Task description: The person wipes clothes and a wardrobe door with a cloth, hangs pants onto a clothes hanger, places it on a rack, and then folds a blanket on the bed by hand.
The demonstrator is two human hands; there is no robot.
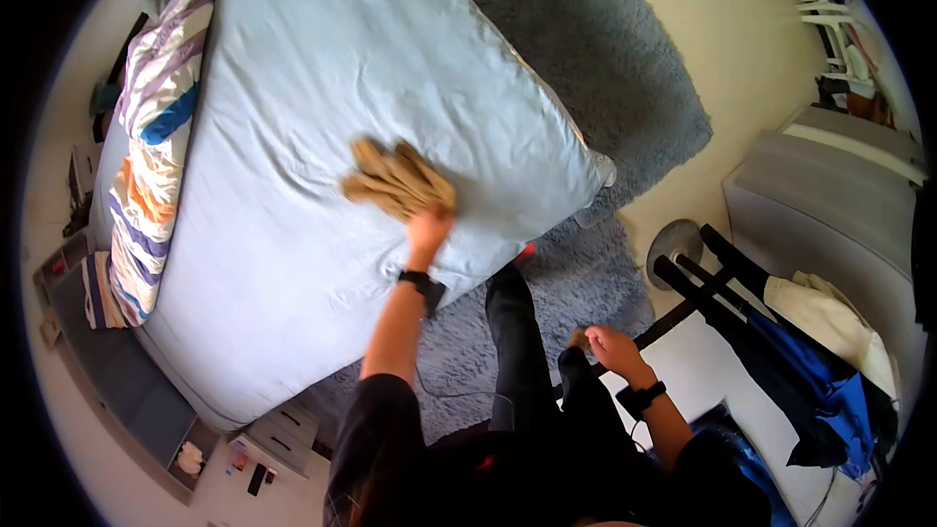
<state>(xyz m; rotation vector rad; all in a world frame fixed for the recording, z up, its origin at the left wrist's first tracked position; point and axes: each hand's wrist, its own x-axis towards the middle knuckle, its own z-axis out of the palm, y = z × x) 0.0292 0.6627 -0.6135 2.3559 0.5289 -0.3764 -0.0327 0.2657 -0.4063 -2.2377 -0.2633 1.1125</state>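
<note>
A bunched brown cloth (398, 181) is gripped in my left hand (427, 230), low over the bed, its folds spreading out past my fingers. Beneath it is a light blue bed sheet (293, 59), wrinkled around the middle and drawn over the mattress corner. My right hand (615, 351) hangs beside the bed, over the area near my foot, with its fingers curled in and nothing visible in them. Both wrists carry dark bands.
A striped quilt (146, 185) lies rolled along the bed's left side. Grey shaggy rugs (625, 88) border the bed. On the right stand a clothes rack with hanging garments (830, 332) and a grey covered piece (810, 185). A white nightstand (283, 434) is at lower left.
</note>
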